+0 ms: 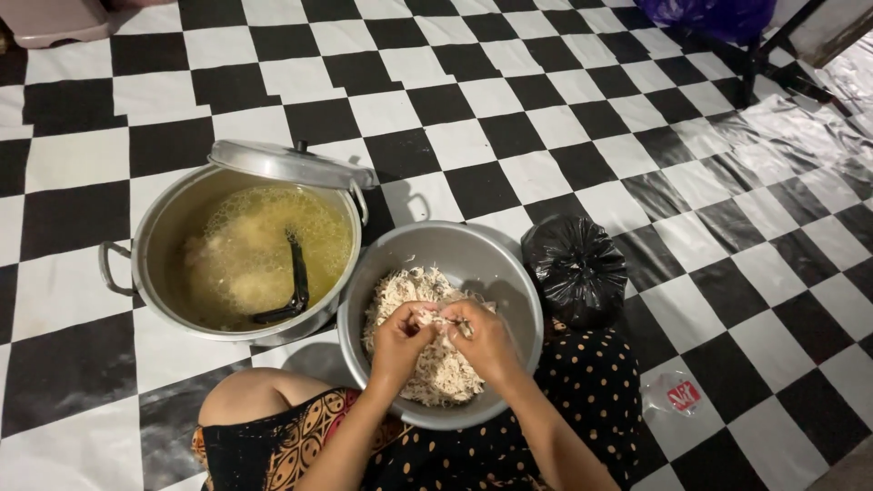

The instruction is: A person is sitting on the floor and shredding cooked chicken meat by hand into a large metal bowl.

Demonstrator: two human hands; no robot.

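A grey metal bowl (473,250) rests between my knees, holding a heap of pale shredded meat (400,291). Over the heap, my left hand (400,341) and my right hand (486,341) meet fingertip to fingertip, both pinching one small piece of meat (443,319) between them. To the left stands a large metal pot (164,227) of yellowish broth (245,245) with a dark ladle (296,282) leaning in it. Its lid (286,164) is propped on the far rim.
A tied black plastic bag (575,268) lies right of the bowl. A small clear plastic packet with a red mark (677,394) lies on the black and white checkered floor (509,91). Clear plastic sheeting (800,136) covers the right side. A purple bag (718,14) sits far right.
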